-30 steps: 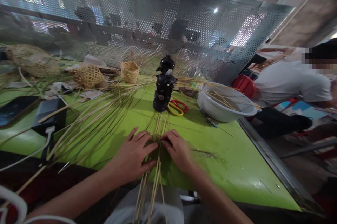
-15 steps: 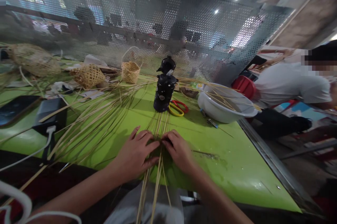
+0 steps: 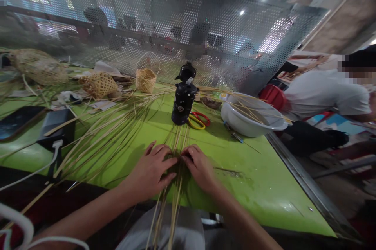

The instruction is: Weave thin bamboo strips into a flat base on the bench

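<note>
Thin bamboo strips [image 3: 176, 195] run lengthwise under both hands, from near a black bottle [image 3: 183, 103] down over the table edge onto my lap. My left hand [image 3: 152, 168] lies over them from the left. Its fingers are spread, thumb apart from the index finger, with the fingertips touching the strips. From the right, my right hand [image 3: 199, 166] has its thumb and curled fingers pinched at the same strips. The fingertips of both hands nearly meet, and the crossing of the strips there is partly hidden.
Scissors [image 3: 196, 125] with red and yellow handles lie beside the bottle. A white basin [image 3: 252, 128] with strips stands right. More loose strips [image 3: 108, 140], a power bank [image 3: 57, 126], a phone [image 3: 20, 121] and woven baskets [image 3: 146, 80] lie left. A person in white [image 3: 326, 89] sits at right.
Below my hands, the strip ends have shifted: the one that stuck out to the right has moved in, and one now splays left. Both hands have barely moved.
</note>
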Demonstrator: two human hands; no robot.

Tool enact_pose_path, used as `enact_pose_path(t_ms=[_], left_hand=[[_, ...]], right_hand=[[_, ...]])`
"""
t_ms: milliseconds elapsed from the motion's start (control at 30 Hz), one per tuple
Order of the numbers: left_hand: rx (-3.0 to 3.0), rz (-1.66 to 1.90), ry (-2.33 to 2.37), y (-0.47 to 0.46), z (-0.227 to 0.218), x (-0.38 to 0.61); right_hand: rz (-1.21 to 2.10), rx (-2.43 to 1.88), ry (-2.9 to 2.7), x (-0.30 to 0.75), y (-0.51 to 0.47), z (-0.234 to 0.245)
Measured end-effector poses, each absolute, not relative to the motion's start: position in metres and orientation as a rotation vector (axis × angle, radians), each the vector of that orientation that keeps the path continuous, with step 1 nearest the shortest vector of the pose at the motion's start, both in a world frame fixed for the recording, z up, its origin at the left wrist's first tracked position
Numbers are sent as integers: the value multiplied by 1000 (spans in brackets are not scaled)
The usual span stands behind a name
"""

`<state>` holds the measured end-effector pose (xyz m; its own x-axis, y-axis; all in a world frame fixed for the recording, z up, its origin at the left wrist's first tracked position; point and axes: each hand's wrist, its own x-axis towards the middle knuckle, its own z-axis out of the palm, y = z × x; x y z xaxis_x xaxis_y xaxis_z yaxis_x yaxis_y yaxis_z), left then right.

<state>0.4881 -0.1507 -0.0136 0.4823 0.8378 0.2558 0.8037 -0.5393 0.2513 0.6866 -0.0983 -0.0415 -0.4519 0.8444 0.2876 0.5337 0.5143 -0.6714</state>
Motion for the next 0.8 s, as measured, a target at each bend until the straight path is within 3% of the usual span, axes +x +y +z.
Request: enact_pose_path(t_ms=[800], left_hand=[[2668,379,1294,-172,-2,477]], right_hand=[[668,-1097,-2172,688,-98,-44]])
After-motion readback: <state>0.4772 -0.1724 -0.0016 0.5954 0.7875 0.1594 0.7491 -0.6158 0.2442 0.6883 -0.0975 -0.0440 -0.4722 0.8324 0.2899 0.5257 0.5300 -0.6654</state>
